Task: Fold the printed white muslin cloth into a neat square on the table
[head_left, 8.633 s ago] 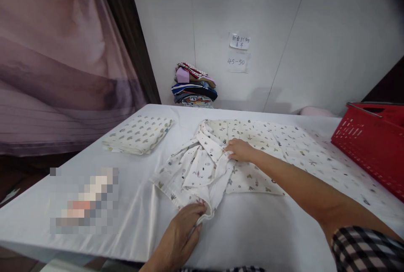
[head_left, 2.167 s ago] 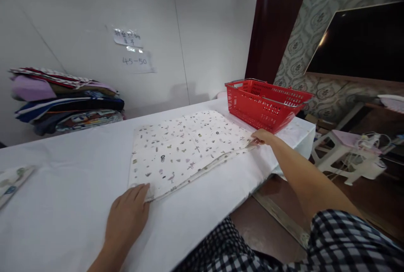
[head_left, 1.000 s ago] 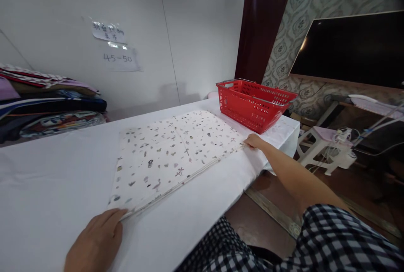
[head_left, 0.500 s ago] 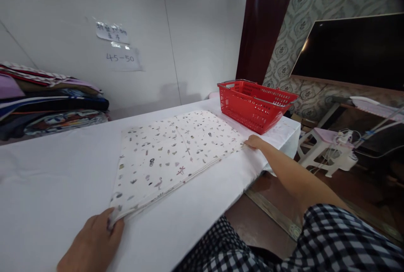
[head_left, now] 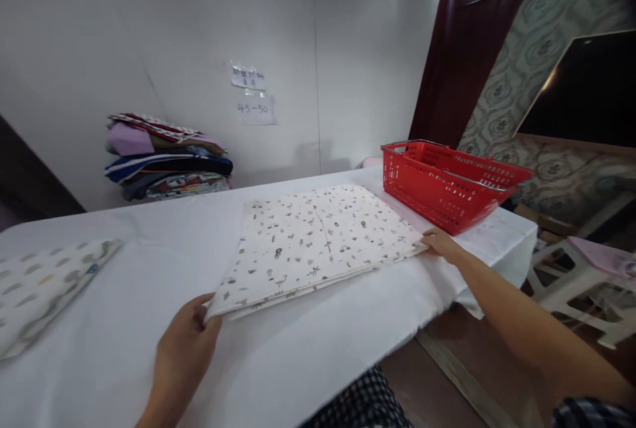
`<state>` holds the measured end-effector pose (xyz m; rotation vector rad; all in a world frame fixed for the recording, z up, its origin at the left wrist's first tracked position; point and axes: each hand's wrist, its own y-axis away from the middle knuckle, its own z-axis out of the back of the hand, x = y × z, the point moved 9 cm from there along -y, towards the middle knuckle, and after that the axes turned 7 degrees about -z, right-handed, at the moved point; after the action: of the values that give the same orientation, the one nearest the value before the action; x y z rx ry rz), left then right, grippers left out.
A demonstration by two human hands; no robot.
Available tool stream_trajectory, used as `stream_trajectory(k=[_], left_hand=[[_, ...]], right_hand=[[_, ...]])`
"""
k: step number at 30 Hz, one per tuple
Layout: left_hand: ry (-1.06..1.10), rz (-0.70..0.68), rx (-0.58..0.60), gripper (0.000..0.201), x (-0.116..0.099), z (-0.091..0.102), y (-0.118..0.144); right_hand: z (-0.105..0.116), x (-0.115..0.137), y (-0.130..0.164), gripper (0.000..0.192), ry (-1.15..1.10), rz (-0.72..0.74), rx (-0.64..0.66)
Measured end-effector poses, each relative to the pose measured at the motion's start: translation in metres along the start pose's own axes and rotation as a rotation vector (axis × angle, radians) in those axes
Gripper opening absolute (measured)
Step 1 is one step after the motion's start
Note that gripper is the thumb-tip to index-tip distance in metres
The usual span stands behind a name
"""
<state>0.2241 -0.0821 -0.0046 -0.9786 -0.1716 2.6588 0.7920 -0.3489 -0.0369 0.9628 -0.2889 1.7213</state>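
A white cloth (head_left: 303,242) with small grey and brown prints lies folded in layers on the white-covered table (head_left: 318,355). My left hand (head_left: 191,342) pinches its near left corner between thumb and fingers, lifting it slightly. At the near right corner, my right hand (head_left: 440,242) grips the same cloth, its fingertips partly hidden. The near edge between both hands is drawn fairly straight, and a crease runs across the middle.
A red plastic basket (head_left: 442,183) stands just behind my right hand. Another folded printed cloth (head_left: 44,289) lies at the left. Several folded fabrics (head_left: 169,156) are stacked by the wall. Beyond the table's right end is a stool (head_left: 586,282).
The view has swung left, so the second folded cloth shows at the left and everything appears shifted right. Both hands still hold the same corners; the near left corner looks slightly more raised.
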Motion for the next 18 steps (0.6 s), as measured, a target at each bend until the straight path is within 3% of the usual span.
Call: stream_trajectory(k=[4, 7, 11, 16, 18], left_hand=[[0.072, -0.015, -0.184, 0.047, 0.007, 0.025, -0.002], [0.212, 0.031, -0.095, 0.052, 0.018, 0.015, -0.003], [0.429, 0.069, 0.071, 0.044, 0.028, 0.0, -0.006], [0.558, 0.084, 0.233, 0.032, 0.031, -0.006, -0.03], [0.491, 0.096, 0.187, 0.03, 0.025, -0.005, -0.058]], right_hand=[[-0.01, -0.01, 0.017, 0.042, -0.297, -0.028, 0.172], [-0.023, -0.027, 0.03, 0.056, -0.473, -0.103, 0.31], [-0.026, -0.037, 0.04, 0.068, -0.492, -0.145, 0.378], [-0.013, -0.005, 0.032, 0.067, -0.56, -0.071, 0.427], [-0.012, 0.023, 0.018, 0.058, -0.558, -0.045, 0.418]])
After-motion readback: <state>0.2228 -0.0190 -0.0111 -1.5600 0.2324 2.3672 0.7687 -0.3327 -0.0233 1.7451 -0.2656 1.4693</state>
